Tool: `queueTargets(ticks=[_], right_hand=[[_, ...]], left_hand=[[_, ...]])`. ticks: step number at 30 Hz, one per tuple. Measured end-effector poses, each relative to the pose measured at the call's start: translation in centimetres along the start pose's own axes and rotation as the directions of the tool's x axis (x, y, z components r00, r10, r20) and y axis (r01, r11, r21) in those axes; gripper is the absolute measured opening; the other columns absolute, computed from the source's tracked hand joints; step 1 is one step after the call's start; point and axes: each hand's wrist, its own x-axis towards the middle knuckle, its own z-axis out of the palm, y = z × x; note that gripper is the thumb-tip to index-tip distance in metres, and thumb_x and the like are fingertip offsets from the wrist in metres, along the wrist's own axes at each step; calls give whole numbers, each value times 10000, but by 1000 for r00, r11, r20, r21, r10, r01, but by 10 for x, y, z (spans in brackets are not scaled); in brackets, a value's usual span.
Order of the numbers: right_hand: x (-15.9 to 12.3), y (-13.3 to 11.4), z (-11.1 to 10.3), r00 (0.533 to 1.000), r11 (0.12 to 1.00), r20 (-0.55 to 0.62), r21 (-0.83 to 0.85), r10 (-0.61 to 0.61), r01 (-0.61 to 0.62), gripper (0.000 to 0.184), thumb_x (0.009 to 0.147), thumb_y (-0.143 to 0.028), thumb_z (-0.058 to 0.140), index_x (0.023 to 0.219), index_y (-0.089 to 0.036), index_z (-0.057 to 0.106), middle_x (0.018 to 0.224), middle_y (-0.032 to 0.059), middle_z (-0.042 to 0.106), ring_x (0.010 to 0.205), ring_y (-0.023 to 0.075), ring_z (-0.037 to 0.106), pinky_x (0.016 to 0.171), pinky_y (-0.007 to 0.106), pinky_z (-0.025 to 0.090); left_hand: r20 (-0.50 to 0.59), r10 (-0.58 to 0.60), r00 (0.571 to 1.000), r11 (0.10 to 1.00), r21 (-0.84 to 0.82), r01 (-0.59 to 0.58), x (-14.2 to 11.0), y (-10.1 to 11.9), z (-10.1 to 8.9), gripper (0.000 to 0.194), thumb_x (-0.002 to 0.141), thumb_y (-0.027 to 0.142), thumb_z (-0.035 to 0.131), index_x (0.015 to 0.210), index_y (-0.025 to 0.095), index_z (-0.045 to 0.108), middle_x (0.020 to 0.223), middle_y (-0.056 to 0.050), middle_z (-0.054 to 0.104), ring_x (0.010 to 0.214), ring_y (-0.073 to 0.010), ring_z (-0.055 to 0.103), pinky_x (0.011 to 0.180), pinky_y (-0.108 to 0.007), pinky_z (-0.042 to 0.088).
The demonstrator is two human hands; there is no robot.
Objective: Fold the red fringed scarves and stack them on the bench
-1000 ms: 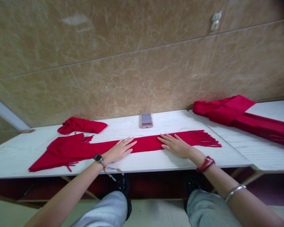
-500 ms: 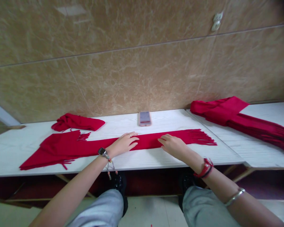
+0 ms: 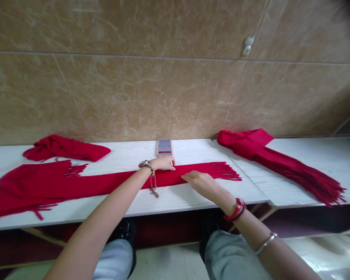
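A long red scarf (image 3: 111, 182) with fringed ends lies stretched out along the white bench top, its left part wider and folded over. My left hand (image 3: 163, 163) is at the scarf's far edge near the middle, fingers bent and slightly apart, with no cloth seen pinched between them. Just to the right, my right hand (image 3: 200, 182) rests on the scarf with its fingers stretched out flat. A watch and a beaded bracelet are on my left wrist. On the right arm are red cord bracelets and a silver bangle.
A phone (image 3: 164, 147) lies by the wall behind the scarf. A bunched red cloth (image 3: 67, 149) lies at the back left. Another folded red scarf (image 3: 280, 159) lies on the right bench section (image 3: 315, 149). A socket (image 3: 247, 46) is on the marble-patterned wall.
My left hand has moved right and toward the scarf's far edge, closer to my right hand. The right hand remains on the scarf. The camera view has turned and shifted right.
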Motion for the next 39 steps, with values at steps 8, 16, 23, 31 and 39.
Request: queueTargets(ticks=[8,16,23,31,39], right_hand=[[-11,25,7,991,977,-39,178,130,-121,376,781,-29,442,1108,-138,593,1097,111,624,1027,197,556,870,302,442],[-37,48,5,966,964,-162,208,202,-166,253,796,-140,533,1027,-122,633,1053,121,625,1002,223,545,862,350,449],[-9,-4,-11,996,999,-94,-42,-13,9,133,832,-154,523,925,-150,618,876,82,626,853,205,533,723,315,422],[22,-13,-11,985,976,-14,-139,-170,167,127,867,-107,452,914,-134,566,790,61,611,741,180,545,675,303,377],[22,-11,-3,974,993,-226,-120,-15,-13,153,896,-155,410,968,-154,545,835,63,589,806,200,507,727,330,371]], left_hand=[[-132,9,991,996,95,3,-11,7,13,292,769,206,548,1055,153,566,1088,-82,571,985,-203,530,841,-280,385],[-286,44,957,974,224,22,-43,30,33,269,833,261,472,1066,180,580,1114,-95,546,1005,-219,517,862,-321,398],[27,-112,993,986,-120,114,1,1,-1,246,693,241,577,911,146,643,834,-35,663,739,-162,582,644,-212,411],[135,-93,986,952,-277,128,5,-25,-8,144,594,296,612,646,169,655,605,20,629,619,-132,514,578,-203,368],[89,-100,991,883,-451,129,3,-30,-7,167,572,306,609,649,161,641,592,32,594,607,-123,483,575,-210,343]])
